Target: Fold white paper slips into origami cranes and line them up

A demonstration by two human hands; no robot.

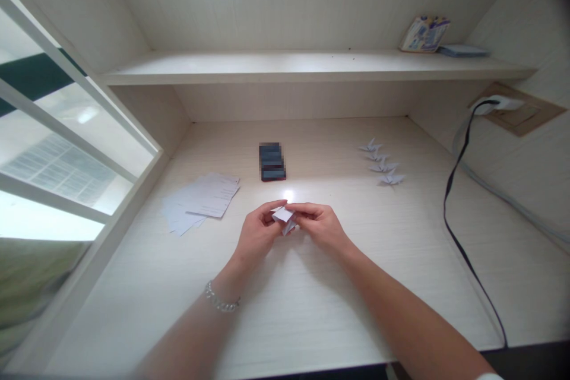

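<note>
A small piece of folded white paper (pixel 285 215) is held over the middle of the desk, its flaps partly spread. My left hand (pixel 260 228) pinches it from the left, thumb and fingers closed on its edge. From the right, my right hand (pixel 319 222) grips the same paper between thumb and index finger. The fingers of both hands hide part of its lower folds. Beyond the hands lies a dark phone (pixel 272 161), its screen pixelated. Several folded paper cranes (pixel 383 166) stand in a row at the right.
Loose sheets of white paper (pixel 211 196) lie overlapping at the left. A black cable (pixel 450 219) runs from the wall socket (pixel 521 108) down the desk's right side. Above the back spans a shelf (pixel 267 65) with a small colourful packet (pixel 425 34). A barred side frame (pixel 66 113) borders the left.
</note>
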